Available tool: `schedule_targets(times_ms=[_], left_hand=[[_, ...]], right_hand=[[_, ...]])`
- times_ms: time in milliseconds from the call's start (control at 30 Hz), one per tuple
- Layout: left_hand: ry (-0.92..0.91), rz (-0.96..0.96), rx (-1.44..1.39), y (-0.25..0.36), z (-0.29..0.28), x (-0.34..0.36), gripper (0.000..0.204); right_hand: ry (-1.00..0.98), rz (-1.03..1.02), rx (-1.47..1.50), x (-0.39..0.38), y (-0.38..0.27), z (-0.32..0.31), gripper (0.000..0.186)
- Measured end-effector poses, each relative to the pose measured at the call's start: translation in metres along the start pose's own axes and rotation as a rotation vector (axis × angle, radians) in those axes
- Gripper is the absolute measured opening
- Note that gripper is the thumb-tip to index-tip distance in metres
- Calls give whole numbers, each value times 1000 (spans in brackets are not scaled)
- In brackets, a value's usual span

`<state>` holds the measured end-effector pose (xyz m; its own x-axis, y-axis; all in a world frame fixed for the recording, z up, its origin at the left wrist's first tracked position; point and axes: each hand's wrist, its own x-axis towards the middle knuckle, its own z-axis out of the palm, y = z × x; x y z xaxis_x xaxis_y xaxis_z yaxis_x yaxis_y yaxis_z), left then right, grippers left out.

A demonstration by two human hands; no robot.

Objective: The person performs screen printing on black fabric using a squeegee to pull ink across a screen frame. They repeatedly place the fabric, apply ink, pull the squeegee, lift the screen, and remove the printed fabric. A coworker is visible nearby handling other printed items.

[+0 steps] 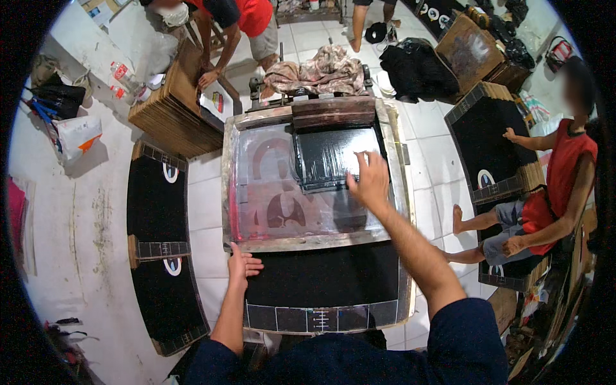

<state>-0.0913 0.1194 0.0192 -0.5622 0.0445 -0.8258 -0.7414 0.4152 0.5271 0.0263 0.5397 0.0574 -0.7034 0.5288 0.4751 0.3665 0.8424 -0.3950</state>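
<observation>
A screen-printing frame (229, 186) with pale mesh and grey shapes lies on a board covered in black material (321, 269). A glossy black ink area (327, 154) fills the mesh's upper right, below a dark wooden bar (333, 113) at the frame's far side. My right hand (368, 176) is over the ink area's lower right, fingers spread and apparently empty; whether it touches anything I cannot tell. My left hand (242, 264) is at the frame's lower-left corner, beside the black material, fingers stretched out and holding nothing.
Black printed boards (154, 212) line the left. A co-worker (557, 192) in red sits at right beside similar boards (478, 135). Another person (250, 19) bends over stacked boards (160, 115) at upper left. A crumpled cloth (314, 74) and black bundle (417, 70) lie behind the frame.
</observation>
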Motion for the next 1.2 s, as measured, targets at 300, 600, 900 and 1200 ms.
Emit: schedule_targets(times_ms=[300,600,900,1200], left_hand=[[956,752,284,-36,57,40,60],[948,811,306,-36,61,39,54],[1006,798,329,-37,63,42,54],[974,759,338,-34,64,37,57]], right_hand=[[-380,-133,-285,192,54,97,86],[-285,-233,-164,186,60,93,43],[-307,-208,-264,180,50,117,49],[-438,-673,-139,144,25,87,34]])
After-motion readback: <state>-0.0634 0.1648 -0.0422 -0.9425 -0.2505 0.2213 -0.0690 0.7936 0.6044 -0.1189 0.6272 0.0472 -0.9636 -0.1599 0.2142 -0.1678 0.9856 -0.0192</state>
